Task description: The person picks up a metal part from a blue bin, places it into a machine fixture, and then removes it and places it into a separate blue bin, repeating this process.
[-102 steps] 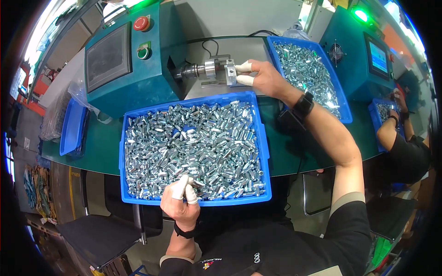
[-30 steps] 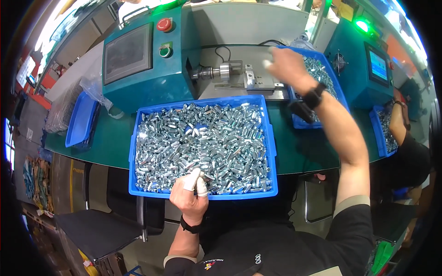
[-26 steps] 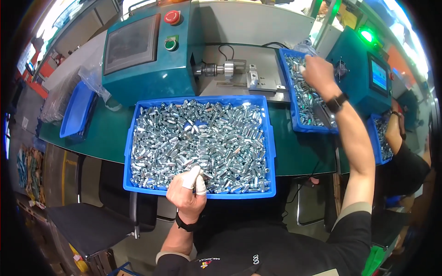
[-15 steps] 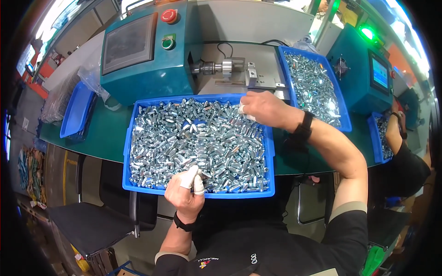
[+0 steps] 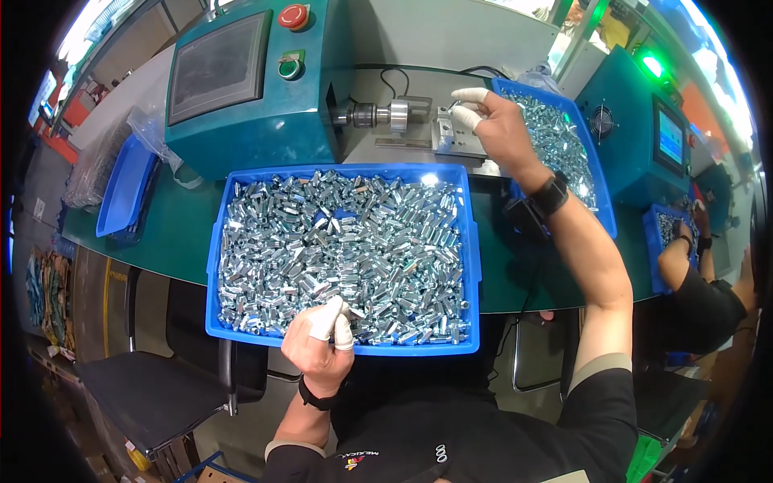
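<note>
A blue tray [image 5: 472,266] full of small shiny metal fittings [image 5: 354,249] lies on the bench in front of me. My left hand [image 5: 320,342], with white finger covers, is pinched at the tray's near edge; a small metal piece seems to show at the fingertips, though I cannot make it out. Beyond the tray's far right corner, my right hand [image 5: 501,129] pinches a small metal fitting [image 5: 454,105] between covered thumb and finger. It is raised beside the metal holding block [image 5: 444,129], which faces the round chuck [image 5: 398,117] of a teal machine [image 5: 258,121].
A second blue tray [image 5: 605,217] of metal pieces stands right of the block. Left of the machine lies another blue tray [image 5: 121,197]. Another person's arm [image 5: 675,258] works at a smaller tray by the right-hand teal machine [image 5: 624,137]. A black chair [image 5: 153,394] stands lower left.
My right hand has left the main tray's far right corner and risen to the holding block, a fitting now showing in its fingers. My left hand stays pinched at the near edge.
</note>
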The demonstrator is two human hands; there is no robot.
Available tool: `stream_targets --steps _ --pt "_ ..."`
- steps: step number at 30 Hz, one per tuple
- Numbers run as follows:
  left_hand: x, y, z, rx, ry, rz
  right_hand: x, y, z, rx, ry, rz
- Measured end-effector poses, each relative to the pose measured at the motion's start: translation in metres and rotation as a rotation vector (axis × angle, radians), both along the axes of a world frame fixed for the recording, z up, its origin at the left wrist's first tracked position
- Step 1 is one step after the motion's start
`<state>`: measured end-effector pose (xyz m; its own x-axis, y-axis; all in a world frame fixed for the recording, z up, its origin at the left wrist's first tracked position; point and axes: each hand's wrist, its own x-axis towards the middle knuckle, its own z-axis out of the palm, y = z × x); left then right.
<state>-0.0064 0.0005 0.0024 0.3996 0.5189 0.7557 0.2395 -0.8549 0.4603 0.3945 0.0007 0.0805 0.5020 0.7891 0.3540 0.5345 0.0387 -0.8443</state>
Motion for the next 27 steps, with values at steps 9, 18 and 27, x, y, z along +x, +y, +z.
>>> stream_targets --steps 9,18,27 --pt "0.0 0.001 -0.001 -0.017 0.006 -0.007 0.013 0.013 -0.013 -0.098 0.016 -0.017" --pt "-0.002 0.002 -0.001 -0.019 0.011 -0.011 0.007 0.006 -0.019 -0.073 -0.504 -0.054" --pt "-0.001 0.001 0.001 -0.012 0.011 -0.021 -0.01 -0.008 -0.03 -0.105 0.087 -0.065"
